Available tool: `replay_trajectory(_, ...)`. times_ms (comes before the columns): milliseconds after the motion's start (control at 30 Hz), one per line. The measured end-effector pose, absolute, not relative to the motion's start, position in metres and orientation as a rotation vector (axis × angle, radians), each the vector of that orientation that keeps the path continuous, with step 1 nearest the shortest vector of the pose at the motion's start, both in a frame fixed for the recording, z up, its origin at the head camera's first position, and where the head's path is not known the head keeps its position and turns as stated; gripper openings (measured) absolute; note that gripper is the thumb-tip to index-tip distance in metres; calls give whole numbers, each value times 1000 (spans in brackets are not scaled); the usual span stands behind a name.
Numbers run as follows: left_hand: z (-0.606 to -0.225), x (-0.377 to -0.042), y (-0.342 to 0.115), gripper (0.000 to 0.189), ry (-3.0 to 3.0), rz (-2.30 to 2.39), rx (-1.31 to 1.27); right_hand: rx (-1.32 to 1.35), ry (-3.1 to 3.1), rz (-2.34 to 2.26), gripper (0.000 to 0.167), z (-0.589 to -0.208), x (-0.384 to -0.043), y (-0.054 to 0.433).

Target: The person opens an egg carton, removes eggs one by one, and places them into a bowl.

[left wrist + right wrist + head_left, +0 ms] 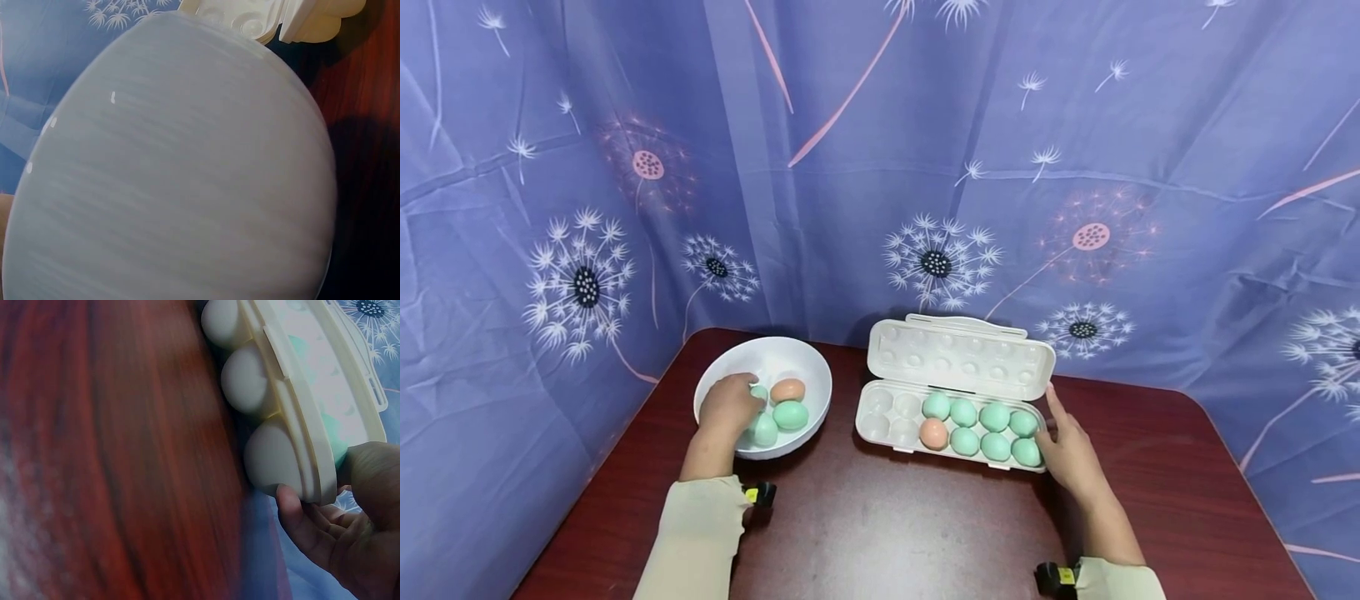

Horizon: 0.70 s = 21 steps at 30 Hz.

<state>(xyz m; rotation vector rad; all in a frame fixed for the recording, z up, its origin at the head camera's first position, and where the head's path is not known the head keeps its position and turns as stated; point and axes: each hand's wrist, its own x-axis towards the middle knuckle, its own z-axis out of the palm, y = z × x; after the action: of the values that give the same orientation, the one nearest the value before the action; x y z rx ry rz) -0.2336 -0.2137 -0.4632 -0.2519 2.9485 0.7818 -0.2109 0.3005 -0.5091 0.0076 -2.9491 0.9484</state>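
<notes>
A white bowl (pixel 816 371) at the left holds several eggs: an orange egg (pixel 787 390), a green egg (pixel 790 414) and others. Inside it my left hand (pixel 727 410) has its fingers curled about another green egg (pixel 761 395), partly hidden by the hand. To the right, an open white egg carton (pixel 880 385) holds green eggs (pixel 995 417) and one orange egg (pixel 933 433). My right hand (pixel 369 519) grips the carton's right end, thumb over the rim and fingers against the outside. The left wrist view shows the bowl's outer wall (pixel 187 162), not the hand's fingers.
The carton's raised lid (pixel 962 358) leans back near the patterned curtain (pixel 850 208). Cups at the carton's left end (pixel 891 417) hold no eggs. Bowl and carton stand apart on the dark red wooden table (pixel 880 525).
</notes>
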Motion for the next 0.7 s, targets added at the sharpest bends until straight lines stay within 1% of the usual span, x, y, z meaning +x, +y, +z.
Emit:
replay_trajectory(400,-461,-232,-211,47,3084,922,-296,7,-2947,946,81,-510,-211,300)
replay_trajectory(700,-445,-230,-191,42,3176,1169,-186,8,-2932,947,82,-512,-212,301)
